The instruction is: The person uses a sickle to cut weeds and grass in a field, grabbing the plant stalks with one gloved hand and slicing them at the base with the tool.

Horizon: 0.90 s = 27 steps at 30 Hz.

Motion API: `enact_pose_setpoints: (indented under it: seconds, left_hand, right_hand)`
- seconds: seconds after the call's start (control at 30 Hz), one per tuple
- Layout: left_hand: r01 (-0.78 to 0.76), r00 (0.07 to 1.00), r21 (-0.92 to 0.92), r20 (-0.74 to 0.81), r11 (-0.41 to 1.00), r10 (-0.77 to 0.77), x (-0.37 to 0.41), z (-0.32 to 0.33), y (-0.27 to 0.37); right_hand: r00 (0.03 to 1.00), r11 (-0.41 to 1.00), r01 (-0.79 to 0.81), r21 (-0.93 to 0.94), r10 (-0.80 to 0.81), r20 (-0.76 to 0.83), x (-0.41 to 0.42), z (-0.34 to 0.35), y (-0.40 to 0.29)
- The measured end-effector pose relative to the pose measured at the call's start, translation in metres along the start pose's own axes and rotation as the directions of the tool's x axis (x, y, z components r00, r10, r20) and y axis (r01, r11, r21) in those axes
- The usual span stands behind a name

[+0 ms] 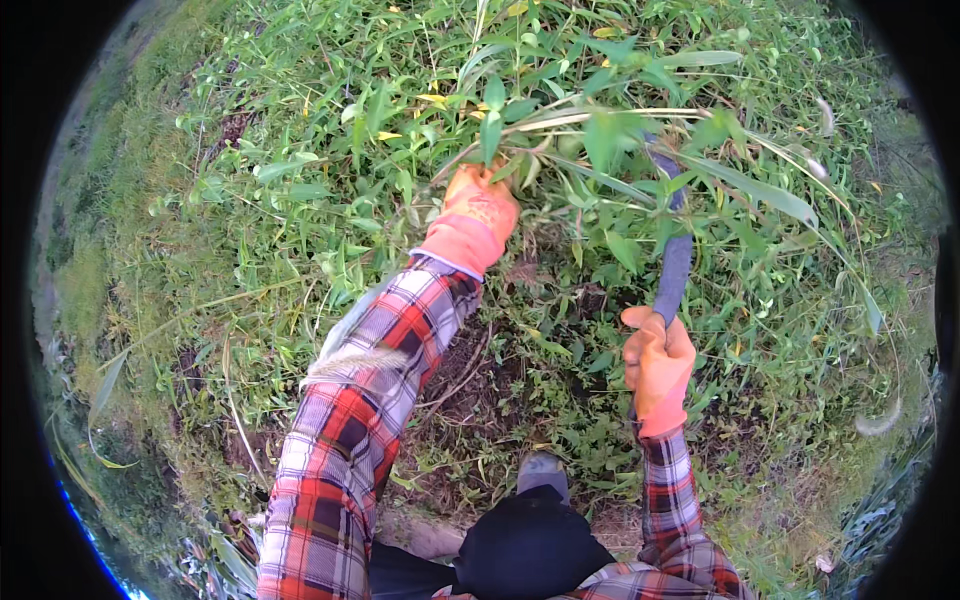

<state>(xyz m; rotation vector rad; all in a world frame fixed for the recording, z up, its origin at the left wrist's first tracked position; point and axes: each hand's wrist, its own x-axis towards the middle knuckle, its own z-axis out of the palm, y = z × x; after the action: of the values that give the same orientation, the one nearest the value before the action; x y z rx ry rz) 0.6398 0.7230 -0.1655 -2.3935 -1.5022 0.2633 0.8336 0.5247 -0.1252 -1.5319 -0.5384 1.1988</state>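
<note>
My left hand (480, 206), in an orange glove, reaches forward into the weeds and is closed around a bunch of green stems (525, 139). The leaves and long grass blades of that bunch spread to the right. At the right, my right hand (660, 352), also gloved in orange, grips a sickle (677, 262) with a dark metal blade. The blade points up and away from me, and its far end is partly hidden behind leaves. Long grass blades (765, 191) cross near it.
Dense green weeds (285, 202) cover the ground ahead and to both sides. Brown soil with cut stems (472, 382) shows between my arms. My shoe (542, 472) and dark trouser leg (529, 544) are at the bottom. Longer leaves lie at the lower left and right rims.
</note>
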Motion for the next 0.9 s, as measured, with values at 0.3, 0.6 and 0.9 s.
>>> enact_pose_setpoints:
  seconds: [0.3, 0.6, 0.9]
  left_hand:
    - [0.352, 0.840, 0.146, 0.387, 0.925, -0.381, -0.097, 0.070, -0.181]
    - [0.539, 0.705, -0.649, 0.697, -0.536, -0.135, -0.152, 0.099, -0.187]
    - [-0.327, 0.891, 0.089, -0.302, 0.941, 0.339, -0.082, -0.039, -0.019]
  right_hand:
    - [0.996, 0.961, -0.039, -0.273, 0.058, 0.064, 0.034, -0.043, 0.002]
    - [0.859, 0.871, 0.458, -0.177, -0.382, 0.340, 0.095, 0.015, 0.029]
    - [0.790, 0.307, 0.604, -0.735, -0.347, 0.505, 0.183, 0.040, 0.078]
